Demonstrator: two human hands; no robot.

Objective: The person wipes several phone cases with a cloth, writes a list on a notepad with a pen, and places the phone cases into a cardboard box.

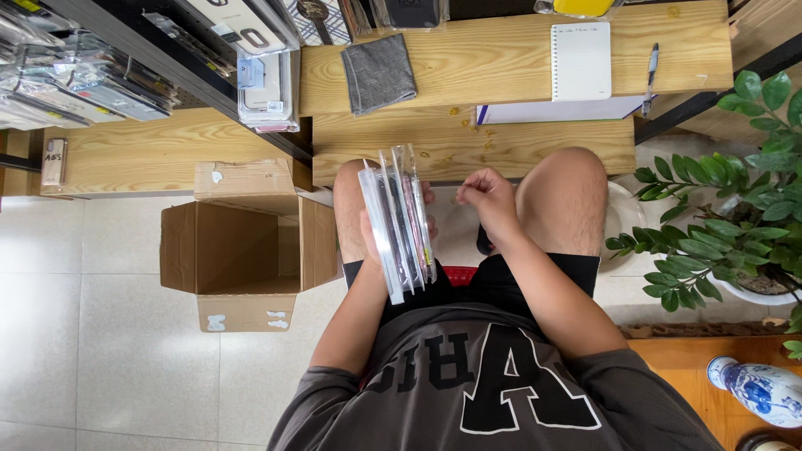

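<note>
I sit on a stool facing a wooden desk [468, 150]. My left hand [372, 225] grips a stack of several clear plastic phone-case packages [399, 221], held on edge over my left thigh. The fingertips of that hand show just past the stack's right side. My right hand [487, 199] hovers to the right of the stack, between my knees, with its fingers curled together and nothing visible in them. It is a short gap away from the packages.
An open cardboard box [242, 250] stands on the tiled floor at my left. On the desk lie a grey cloth [378, 73], a spiral notepad [581, 60] and a pen [650, 77]. Hanging packaged goods [267, 88] fill a rack at upper left. A leafy potted plant [735, 209] stands at right.
</note>
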